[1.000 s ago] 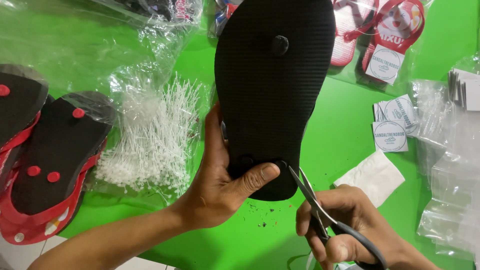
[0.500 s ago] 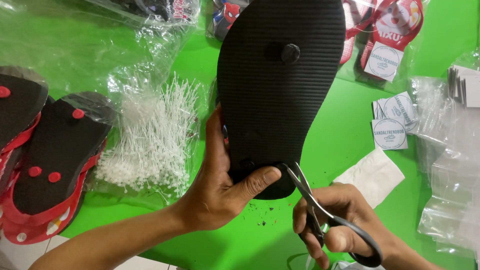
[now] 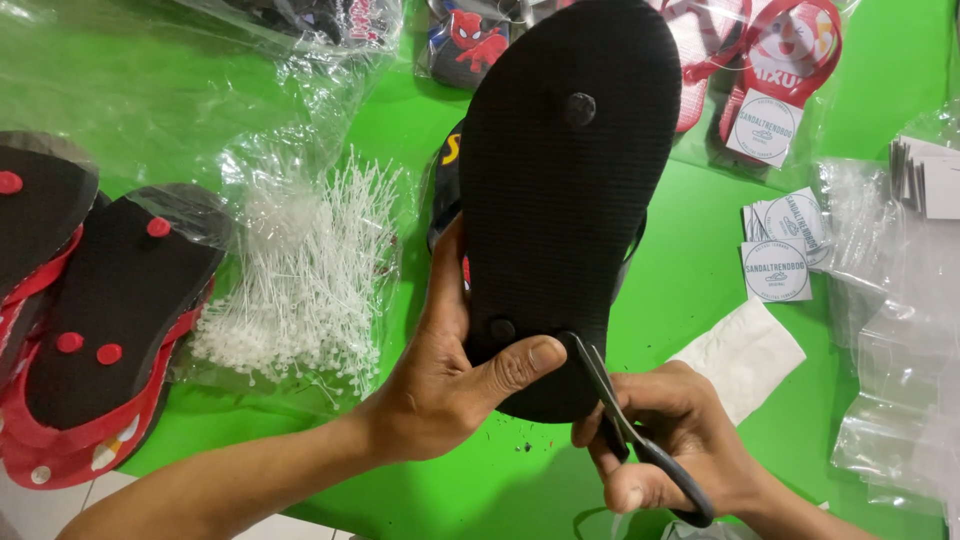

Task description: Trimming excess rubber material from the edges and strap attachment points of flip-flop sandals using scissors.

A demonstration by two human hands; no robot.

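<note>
Head camera view, looking down on a bright green worktop (image 3: 700, 270). A black flip-flop (image 3: 565, 200) is held sole-up above the middle of the worktop, toe end pointing away, heel end nearest the viewer. Round black strap plugs are seen on its sole, one near the toe and one near the heel. The heel end is gripped by the left hand (image 3: 450, 385): the fingers are closed around the left edge and the thumb is pressed flat across the sole. A second sandal is partly seen directly behind the held one.

A pair of black-handled scissors (image 3: 625, 425) is held in the right hand (image 3: 670, 440), with the fingers curled shut through and around the handles. The blades are nearly closed, and their tip is touching the sole at the heel, just beside the left thumb tip.

To the left, a clear bag of white plastic tag pins (image 3: 300, 270) is lying on the worktop. Further left, red-and-black flip-flops (image 3: 110, 330) are stacked sole-up. Round-printed paper labels (image 3: 780, 250) and clear plastic bags (image 3: 900, 330) are placed to the right. Bagged sandals (image 3: 780, 60) are lying along the far edge.
</note>
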